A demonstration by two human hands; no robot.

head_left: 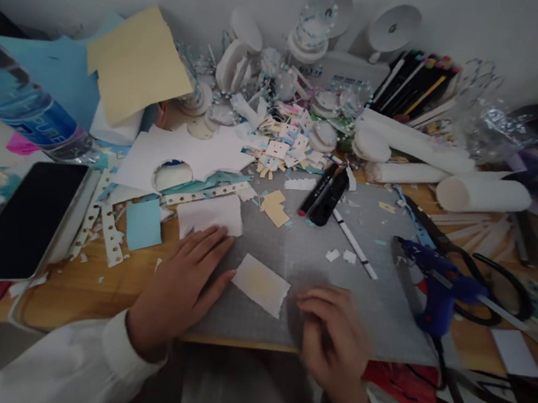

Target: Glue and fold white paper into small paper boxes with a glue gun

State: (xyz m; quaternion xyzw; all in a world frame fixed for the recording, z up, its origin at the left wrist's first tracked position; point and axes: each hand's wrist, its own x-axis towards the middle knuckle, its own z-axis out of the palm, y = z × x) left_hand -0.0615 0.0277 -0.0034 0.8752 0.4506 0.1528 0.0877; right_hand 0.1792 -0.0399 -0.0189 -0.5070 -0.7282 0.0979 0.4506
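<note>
Fingers (202, 242) of the L hand (177, 292) lie flat & slightly spread, tips over white paper (220, 211), thumb by a small white card (261, 286). R hand (332, 339), a bit blurred, has fingers half-curled, thumb apart. Card, yellowish in the mid., lies btwn both on the grey mat (383, 319); blue glue gun (442, 281) off R.

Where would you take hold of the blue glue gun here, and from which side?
Probably by its handle, with the right hand coming from the person's side. The blue glue gun lies on its side, handle toward the person, nozzle to the left and glue stick jutting right, so the fingers could wrap the handle clear of the nozzle.
</note>
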